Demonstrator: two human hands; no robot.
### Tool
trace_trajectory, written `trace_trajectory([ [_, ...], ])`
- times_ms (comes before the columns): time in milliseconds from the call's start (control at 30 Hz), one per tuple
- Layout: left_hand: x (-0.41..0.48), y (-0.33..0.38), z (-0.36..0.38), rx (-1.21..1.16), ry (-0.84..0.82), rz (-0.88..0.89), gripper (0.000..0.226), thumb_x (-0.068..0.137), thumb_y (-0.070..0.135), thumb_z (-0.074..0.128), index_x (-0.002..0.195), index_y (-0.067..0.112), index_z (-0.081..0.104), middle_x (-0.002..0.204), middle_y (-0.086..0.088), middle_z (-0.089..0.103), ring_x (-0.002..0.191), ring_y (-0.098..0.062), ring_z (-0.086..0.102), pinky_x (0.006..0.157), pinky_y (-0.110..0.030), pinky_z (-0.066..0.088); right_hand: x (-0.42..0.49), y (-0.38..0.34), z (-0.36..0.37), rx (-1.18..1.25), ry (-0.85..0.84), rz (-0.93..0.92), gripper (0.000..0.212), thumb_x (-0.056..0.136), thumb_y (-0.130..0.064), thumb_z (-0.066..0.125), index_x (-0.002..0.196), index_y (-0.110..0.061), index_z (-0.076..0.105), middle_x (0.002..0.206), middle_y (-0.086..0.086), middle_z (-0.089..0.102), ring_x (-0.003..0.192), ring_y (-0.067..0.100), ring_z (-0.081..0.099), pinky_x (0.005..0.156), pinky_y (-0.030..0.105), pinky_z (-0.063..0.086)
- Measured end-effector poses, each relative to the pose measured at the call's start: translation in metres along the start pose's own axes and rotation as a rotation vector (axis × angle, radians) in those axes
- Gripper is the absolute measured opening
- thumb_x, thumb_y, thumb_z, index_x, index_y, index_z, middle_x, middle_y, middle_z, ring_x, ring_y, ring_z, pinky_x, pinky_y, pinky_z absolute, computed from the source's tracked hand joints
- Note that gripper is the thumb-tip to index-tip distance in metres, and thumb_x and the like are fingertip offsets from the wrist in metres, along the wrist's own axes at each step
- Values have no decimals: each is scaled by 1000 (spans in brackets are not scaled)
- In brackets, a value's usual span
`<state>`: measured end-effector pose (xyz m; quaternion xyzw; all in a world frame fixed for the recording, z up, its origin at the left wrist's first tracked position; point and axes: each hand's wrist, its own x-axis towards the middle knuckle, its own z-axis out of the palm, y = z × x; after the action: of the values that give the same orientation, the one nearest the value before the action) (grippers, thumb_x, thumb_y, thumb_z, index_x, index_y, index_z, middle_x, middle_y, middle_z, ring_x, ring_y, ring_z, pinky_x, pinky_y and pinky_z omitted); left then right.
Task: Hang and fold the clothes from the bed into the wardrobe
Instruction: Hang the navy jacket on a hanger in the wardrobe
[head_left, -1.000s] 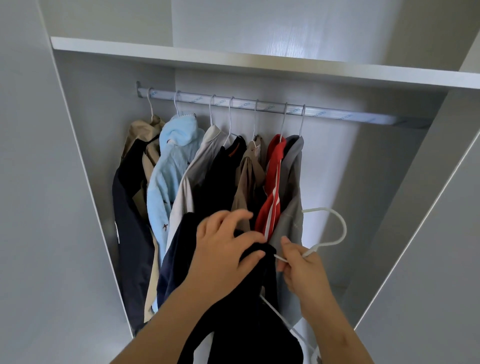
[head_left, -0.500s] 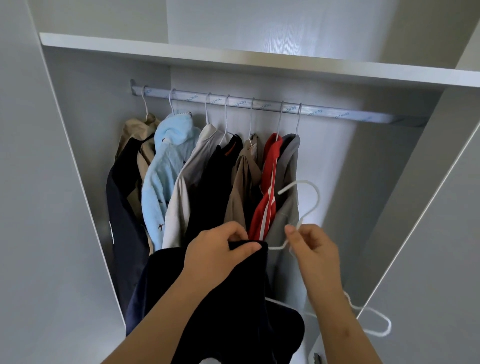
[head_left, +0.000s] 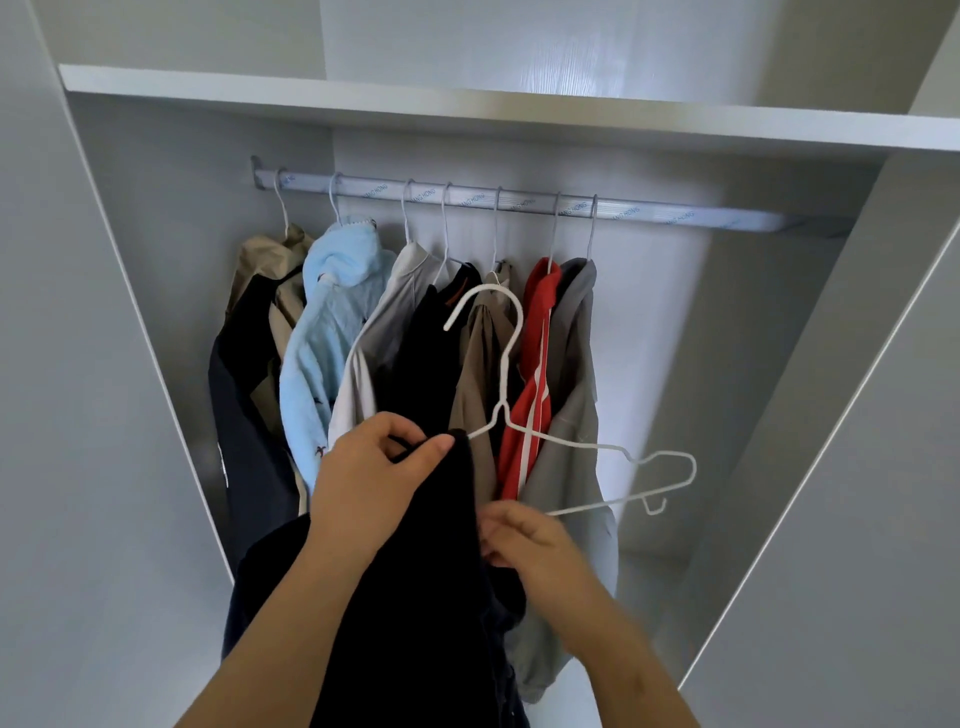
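Observation:
A dark navy garment (head_left: 415, 597) hangs from my left hand (head_left: 371, 483), which pinches its top edge between thumb and fingers. A white wire hanger (head_left: 519, 395) stands upright above the garment, its left arm tucked under the cloth and its right arm sticking out bare to the right. My right hand (head_left: 530, 545) grips the dark cloth by the hanger's lower wire. Behind them the wardrobe rail (head_left: 675, 215) carries several hung clothes, among them a light blue fleece (head_left: 322, 332), a red top (head_left: 535, 364) and a grey shirt (head_left: 571, 441).
The rail's right half is bare past the grey shirt. A white shelf (head_left: 519, 111) runs above the rail. Wardrobe side panels (head_left: 104, 415) close in left and right, with a door edge (head_left: 831, 467) slanting at the right.
The hanger has swung upright, its hook now up and its right arm out to the right. My right hand dropped from the hook to the cloth. My left hand keeps its pinch.

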<state>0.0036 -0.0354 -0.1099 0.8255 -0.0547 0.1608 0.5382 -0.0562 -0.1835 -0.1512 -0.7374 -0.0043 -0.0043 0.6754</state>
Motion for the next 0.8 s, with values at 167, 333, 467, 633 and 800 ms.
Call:
trace_trajectory([
  [167, 3, -4, -11, -80, 32, -3, 20, 67, 43, 74, 64, 29, 61, 63, 4, 65, 59, -8, 59, 57, -22, 42, 6, 16, 8, 36, -246, 171, 17, 74, -7, 57, 80, -20, 66, 66, -12, 66, 66, 1, 63, 63, 13, 48],
  [333, 15, -3, -35, -177, 99, 7, 19, 68, 40, 75, 65, 25, 64, 56, 5, 62, 47, -4, 52, 53, -24, 44, 11, 37, -1, -304, -302, 365, 11, 61, -19, 55, 71, -18, 53, 65, -9, 50, 61, 3, 49, 61, 15, 38],
  [467, 31, -3, -55, -192, 84, 23, 21, 72, 31, 76, 58, 24, 61, 45, 9, 53, 40, -1, 44, 42, -11, 39, 14, 61, -22, -933, -319, 458, 7, 69, -26, 52, 75, -27, 49, 75, -10, 49, 78, 9, 47, 82, 30, 30],
  [633, 37, -14, -67, -80, -13, 68, 21, 70, 33, 77, 62, 20, 62, 48, 9, 57, 41, -1, 47, 42, -8, 39, 22, 59, -40, -1360, -209, 370, 15, 75, -37, 47, 88, -28, 50, 100, -7, 52, 118, 19, 37, 102, 50, 14],
  [800, 44, -27, -77, 130, -42, 88, 38, 66, 39, 78, 55, 16, 50, 44, 10, 54, 39, -4, 46, 46, -23, 42, 22, 53, -53, -1530, 2, 241, 30, 82, -41, 45, 105, -32, 60, 116, -11, 55, 122, 18, 34, 101, 45, 19],
])
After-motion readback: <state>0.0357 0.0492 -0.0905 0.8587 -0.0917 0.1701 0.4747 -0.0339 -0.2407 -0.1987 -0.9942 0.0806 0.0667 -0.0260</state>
